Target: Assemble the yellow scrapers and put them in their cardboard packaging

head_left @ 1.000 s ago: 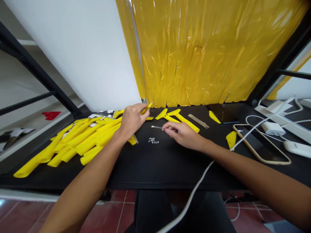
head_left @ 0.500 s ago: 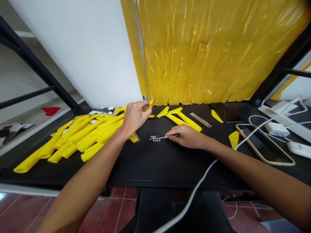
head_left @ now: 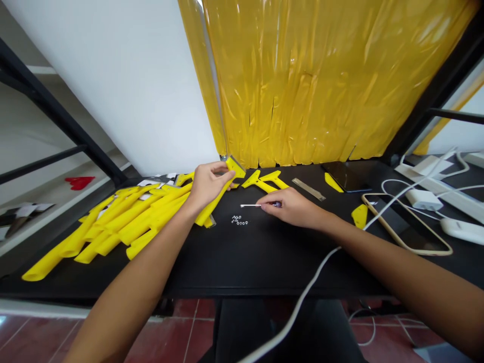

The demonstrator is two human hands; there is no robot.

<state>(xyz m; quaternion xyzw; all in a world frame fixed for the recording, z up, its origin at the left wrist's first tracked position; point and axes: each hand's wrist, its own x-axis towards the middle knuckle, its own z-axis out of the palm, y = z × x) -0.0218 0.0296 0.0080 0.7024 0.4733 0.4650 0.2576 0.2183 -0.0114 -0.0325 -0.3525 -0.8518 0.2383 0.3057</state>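
Observation:
My left hand (head_left: pixel 212 187) is closed around a yellow scraper (head_left: pixel 236 167), whose wide head with a dark blade edge points up and away from me. A thin-shafted screwdriver (head_left: pixel 251 205) is pinched in my right hand (head_left: pixel 290 205), its tip pointing left. Something tiny seems to sit on that tip, too small to name for certain. Just below the tip lie several small silver screws and nuts (head_left: pixel 239 221) on the black table (head_left: pixel 242 262). Left of them is a pile of yellow scrapers (head_left: pixel 128 217), partly behind my left forearm.
Beyond my right hand lie two yellow scrapers (head_left: pixel 260 180) and a flat metal strip (head_left: pixel 308 189). Yellow cover pieces (head_left: pixel 359 217), a phone (head_left: pixel 408 224), a dark tablet-like device (head_left: pixel 348 176) and a white charger (head_left: pixel 425 199) are at right. A white cable (head_left: pixel 313 282) crosses the front edge.
The screwdriver tip has lifted away from the screws. My left hand has turned the scraper so that its head and blade edge now show.

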